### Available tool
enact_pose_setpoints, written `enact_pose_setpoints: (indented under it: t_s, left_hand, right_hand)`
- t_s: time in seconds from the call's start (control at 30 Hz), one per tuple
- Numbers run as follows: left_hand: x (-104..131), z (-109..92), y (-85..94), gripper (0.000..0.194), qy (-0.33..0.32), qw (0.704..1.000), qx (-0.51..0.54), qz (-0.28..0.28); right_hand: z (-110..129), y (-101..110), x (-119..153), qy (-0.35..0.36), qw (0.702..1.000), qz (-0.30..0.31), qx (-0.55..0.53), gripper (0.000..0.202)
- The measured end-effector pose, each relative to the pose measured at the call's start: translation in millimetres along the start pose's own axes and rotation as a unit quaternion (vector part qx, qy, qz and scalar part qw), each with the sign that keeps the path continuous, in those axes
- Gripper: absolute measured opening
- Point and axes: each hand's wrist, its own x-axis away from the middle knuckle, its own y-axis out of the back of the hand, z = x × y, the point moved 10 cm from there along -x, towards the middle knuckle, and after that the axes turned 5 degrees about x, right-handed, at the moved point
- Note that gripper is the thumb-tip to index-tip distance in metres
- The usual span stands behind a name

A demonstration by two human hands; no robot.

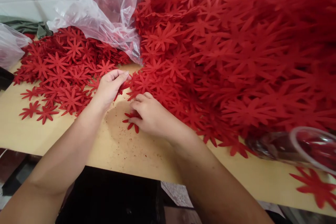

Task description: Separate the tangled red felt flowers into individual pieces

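While the left hand [111, 84] pinched a red cutout [123, 86] in a closed grip, the right hand [149, 112] curled half-closed at a red flower [135, 128] on the surface [105, 152], its hold unclear. Judging by the left heap [65, 73] and larger right heap [210, 63], much remained.

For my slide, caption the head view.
Left hand holding red material, right hand over a red flower cutout, beside a red heap.

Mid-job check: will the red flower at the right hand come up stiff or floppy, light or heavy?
The red flower at the right hand looks thin, so it's probably light. Its slim, spread petals may bend under pressure, neither rigid nor limp. With a matte surface, it seems unlikely to slip much.
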Motion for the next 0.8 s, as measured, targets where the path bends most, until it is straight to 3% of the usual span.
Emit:
enact_pose_setpoints:
  t_s: [0.1, 0.2, 0.3, 0.43, 0.6, 0.8]
  left_hand:
    - [0, -1, 0.8, 0.022, -0.006, 1.0, 0.003, -0.002]
    - [2, -3, -3.3, 0.023, -0.012, 1.0, -0.009, 0.021]
    - [7, -3, -18.2, 0.024, -0.01, 0.996, -0.03, 0.087]
    - [16, 4, -38.8, 0.026, 0.0, 0.985, -0.055, 0.165]
    - [16, 14, -47.8, 0.014, -0.004, 0.985, -0.044, 0.167]
    - [10, 22, -35.8, 0.007, 0.009, 0.994, 0.029, 0.102]
  right_hand:
    - [-13, 17, -1, -0.032, 0.99, -0.084, -0.105, 0.009]
    - [-39, 38, 3, -0.082, 0.943, -0.194, -0.258, 0.01]
    - [-59, 53, 10, -0.105, 0.893, -0.277, -0.339, 0.013]
    - [-74, 59, 15, -0.141, 0.857, -0.335, -0.365, 0.014]
    - [-75, 52, 13, -0.144, 0.84, -0.336, -0.401, 0.021]
    - [-65, 40, 2, -0.101, 0.84, -0.248, -0.471, 0.032]
